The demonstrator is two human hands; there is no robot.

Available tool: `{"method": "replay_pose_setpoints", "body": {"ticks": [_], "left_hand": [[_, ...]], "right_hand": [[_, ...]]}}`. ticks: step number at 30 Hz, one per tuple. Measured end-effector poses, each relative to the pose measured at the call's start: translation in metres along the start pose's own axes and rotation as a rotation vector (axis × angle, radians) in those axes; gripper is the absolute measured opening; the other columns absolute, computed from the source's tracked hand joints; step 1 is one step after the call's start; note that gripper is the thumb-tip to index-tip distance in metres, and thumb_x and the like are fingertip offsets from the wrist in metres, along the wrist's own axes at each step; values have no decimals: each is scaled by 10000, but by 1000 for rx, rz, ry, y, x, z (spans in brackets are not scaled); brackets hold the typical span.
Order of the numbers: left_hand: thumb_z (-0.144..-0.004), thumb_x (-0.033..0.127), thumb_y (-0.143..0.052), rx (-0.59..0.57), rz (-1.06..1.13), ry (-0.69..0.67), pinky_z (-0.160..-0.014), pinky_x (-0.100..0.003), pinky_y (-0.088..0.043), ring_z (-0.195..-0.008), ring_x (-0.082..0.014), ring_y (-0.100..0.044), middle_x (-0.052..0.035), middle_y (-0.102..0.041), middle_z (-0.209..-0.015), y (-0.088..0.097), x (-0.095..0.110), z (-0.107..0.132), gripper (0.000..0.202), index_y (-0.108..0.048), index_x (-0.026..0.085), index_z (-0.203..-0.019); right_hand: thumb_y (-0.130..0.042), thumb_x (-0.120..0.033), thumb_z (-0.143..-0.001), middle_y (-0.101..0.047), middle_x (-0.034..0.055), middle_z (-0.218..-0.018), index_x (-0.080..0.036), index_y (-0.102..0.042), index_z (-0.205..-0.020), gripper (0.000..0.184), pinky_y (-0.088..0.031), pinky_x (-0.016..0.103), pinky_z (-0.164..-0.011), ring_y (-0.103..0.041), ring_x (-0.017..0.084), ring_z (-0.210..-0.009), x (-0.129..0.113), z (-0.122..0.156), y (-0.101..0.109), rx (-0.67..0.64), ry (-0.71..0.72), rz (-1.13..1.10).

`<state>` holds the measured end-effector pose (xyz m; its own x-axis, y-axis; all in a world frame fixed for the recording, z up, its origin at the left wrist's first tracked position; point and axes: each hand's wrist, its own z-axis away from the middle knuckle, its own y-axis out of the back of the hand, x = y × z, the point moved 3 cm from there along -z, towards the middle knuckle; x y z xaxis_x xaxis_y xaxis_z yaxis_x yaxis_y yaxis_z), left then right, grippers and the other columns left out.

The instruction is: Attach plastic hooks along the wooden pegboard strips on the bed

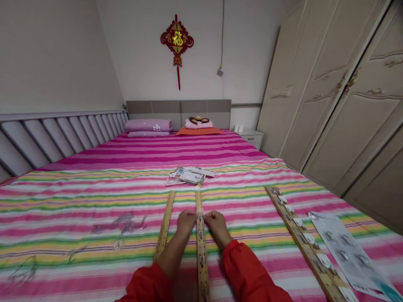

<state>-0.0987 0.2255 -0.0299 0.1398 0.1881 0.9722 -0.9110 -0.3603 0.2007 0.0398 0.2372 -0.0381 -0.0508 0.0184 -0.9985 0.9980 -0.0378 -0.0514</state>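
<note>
My left hand [186, 222] and my right hand [217, 228] come together over a narrow wooden strip [201, 260] lying lengthwise on the bedspread. Their fingertips pinch a small clear adhesive hook [200, 219] at the strip's surface, and the fingers partly hide it. Further hooks sit lower on this strip. To the left, a second wooden strip [164, 224] lies almost touching my left hand. On the right, a third wooden strip [299, 235] carries a row of white-backed hooks. Red sleeves cover both my forearms.
The strips lie on a wide bed with a pink striped cover [94, 201]. A sheet of hooks [349, 256] lies at right, torn packaging [187, 176] ahead, and clear plastic scraps [119, 224] at left. Pillows, a padded headboard, and a wardrobe surround the bed.
</note>
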Motion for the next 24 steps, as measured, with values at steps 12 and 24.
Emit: {"method": "replay_pose_setpoints", "body": {"ticks": [12,24], "left_hand": [[-499,242,-651,-17,36,27,-441,-214,-376,-440,-126,-524,46,-517,-420,-2,-5,-2,119,-553,182,-528],[-593,199,-696,-36,22,20,-554,-237,-455,-628,-162,-617,0,-640,-617,-5,-6,-2,94,-623,163,-641]], "right_hand": [[-619,-274,-531,-546,-33,-454,-185,-564,-472,120,-369,247,-478,-470,125,-472,5,0,-1,28,12,22],[-631,-252,-498,-550,-45,-491,-187,-556,-558,115,-402,242,-493,-497,125,-491,17,-6,-3,54,-24,-16]]}}
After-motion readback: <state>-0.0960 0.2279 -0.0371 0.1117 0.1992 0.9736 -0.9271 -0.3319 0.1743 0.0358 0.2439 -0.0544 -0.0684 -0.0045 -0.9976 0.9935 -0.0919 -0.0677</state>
